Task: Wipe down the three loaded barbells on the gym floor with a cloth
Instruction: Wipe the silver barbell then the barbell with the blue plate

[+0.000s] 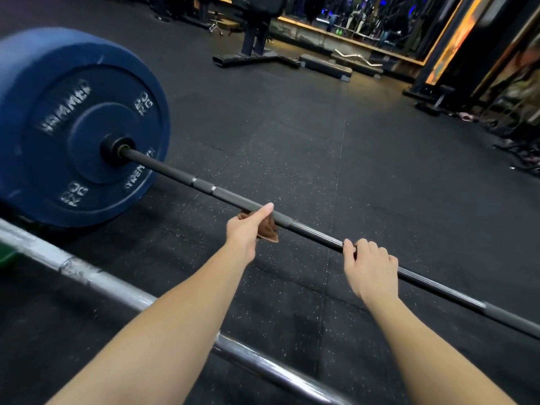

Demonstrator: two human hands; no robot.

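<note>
head view: left hand (pixel 244 233) grips brown cloth (pixel 270 232) on black barbell (pixel 181 175)
right hand (pixel 371 270): grips barbell beside cloth
edges: blue plate (pixel 58 83) caps barbell; open floor (pixel 380 171) beyond

Blue plate (pixel 73 124), black bar (pixel 175 172), brown cloth (pixel 267 229), speckled black floor (pixel 292 141).

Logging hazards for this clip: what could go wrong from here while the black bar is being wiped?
1. The black barbell rests on a round blue plate; a hard wipe could roll it, though the right hand grips it.
2. The cloth is bunched small in the left hand, so the bar's far side may get missed.
3. The silver barbell lies close beneath the arms, a possible trip hazard.
</note>
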